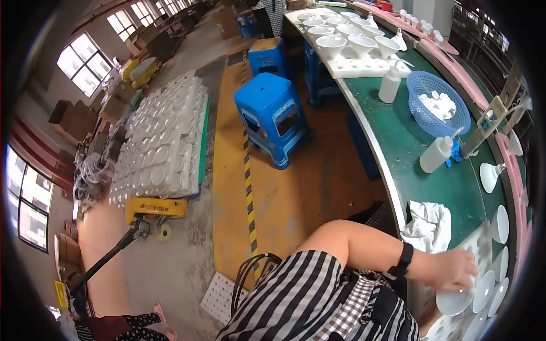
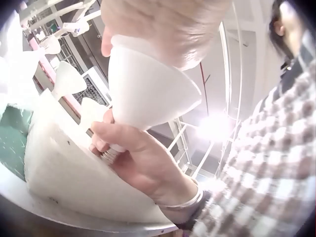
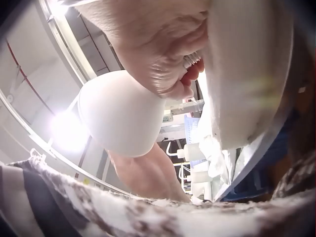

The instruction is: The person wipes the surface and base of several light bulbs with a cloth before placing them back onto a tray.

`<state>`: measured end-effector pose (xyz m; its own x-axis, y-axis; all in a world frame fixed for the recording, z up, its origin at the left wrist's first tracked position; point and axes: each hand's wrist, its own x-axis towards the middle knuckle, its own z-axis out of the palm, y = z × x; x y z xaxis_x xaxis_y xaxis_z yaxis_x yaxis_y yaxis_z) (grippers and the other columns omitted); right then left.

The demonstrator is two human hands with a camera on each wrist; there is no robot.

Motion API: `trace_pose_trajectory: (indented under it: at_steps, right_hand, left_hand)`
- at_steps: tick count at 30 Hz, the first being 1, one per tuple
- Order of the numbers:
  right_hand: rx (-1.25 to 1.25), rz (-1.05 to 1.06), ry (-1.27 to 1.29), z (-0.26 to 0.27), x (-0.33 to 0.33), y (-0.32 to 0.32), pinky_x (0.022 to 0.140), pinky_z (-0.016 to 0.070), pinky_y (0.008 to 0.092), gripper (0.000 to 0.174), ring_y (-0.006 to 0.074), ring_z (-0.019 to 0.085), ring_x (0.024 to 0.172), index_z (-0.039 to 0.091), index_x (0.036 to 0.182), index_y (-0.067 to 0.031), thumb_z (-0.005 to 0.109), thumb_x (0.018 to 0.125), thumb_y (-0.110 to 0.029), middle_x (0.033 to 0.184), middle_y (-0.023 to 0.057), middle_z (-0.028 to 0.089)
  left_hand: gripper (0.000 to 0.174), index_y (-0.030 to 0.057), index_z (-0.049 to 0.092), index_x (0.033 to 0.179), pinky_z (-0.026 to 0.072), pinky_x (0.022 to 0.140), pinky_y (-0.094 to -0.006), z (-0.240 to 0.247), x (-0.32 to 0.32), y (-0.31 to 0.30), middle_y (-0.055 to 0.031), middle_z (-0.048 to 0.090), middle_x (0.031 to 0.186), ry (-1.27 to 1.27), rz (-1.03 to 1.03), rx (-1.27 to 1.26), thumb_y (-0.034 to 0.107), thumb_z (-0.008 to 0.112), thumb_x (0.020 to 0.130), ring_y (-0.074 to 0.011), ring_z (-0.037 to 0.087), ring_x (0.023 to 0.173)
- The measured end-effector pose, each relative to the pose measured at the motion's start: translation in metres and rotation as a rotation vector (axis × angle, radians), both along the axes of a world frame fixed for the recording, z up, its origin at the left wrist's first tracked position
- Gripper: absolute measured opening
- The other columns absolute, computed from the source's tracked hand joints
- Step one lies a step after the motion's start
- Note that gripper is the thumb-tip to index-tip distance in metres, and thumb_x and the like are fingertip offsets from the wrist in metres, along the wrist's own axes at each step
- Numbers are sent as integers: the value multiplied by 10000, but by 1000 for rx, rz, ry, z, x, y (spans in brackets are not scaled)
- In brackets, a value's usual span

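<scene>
From where I stand, the worker bends over the near end of a long green table [image 1: 401, 145], a white lamp [image 2: 140, 89] held between both hands just above the holed white tray [image 1: 482, 243] there. The right hand [image 2: 140, 155] has its fingers gripping the metal screw base, and the left hand [image 1: 452, 270] bends its fingers over the wide end. More lamps [image 1: 483, 291] sit by the tray, towards the pink strip [image 1: 466, 79] that follows the table's far edge. A crumpled cloth [image 1: 429, 224] lies against the edge nearer the aisle; past it come two spout bottles [image 1: 435, 154] and a blue basket [image 1: 427, 124] of white pieces, and at the far end another tray carries rows of lamps. Blue stools [image 1: 264, 94] stand beside the table on a worn orange floor [image 1: 230, 199] with striped tape. Across the aisle, stacked white goods [image 1: 162, 139] rise behind a yellow pallet truck [image 1: 156, 208], with cartons and bright windows [image 1: 85, 62] along the wall.
</scene>
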<state>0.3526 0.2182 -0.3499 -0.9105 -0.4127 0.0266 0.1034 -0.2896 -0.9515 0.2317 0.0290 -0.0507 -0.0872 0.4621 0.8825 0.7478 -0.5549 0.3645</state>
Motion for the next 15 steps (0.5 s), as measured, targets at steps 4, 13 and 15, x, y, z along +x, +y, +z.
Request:
trace_pose_trajectory:
  at_steps: [4,13,15]
  right_hand:
    - [-31,-16,-94,1,13,20,797,559,370,355,254,715,943,679,1156,-36,760,832,-156,1051,134,730]
    - [-111,-188,-302,59,75,-65,822,560,360,377,246,712,972,669,1192,-30,753,840,-138,1080,135,726]
    - [-133,-250,-345,84,54,-93,827,560,358,382,244,711,979,667,1200,-29,751,842,-134,1087,135,725]
  left_hand:
    - [144,116,693,919,427,885,-536,-35,-7,5,-108,636,1115,-291,75,-104,191,711,798,-372,562,1029]
    - [176,119,654,729,421,895,-534,11,32,-2,-61,642,1012,257,-37,233,287,688,687,-356,549,954]
    - [192,129,571,596,441,797,-490,29,22,2,-23,608,836,238,-94,146,287,669,646,-320,564,866]
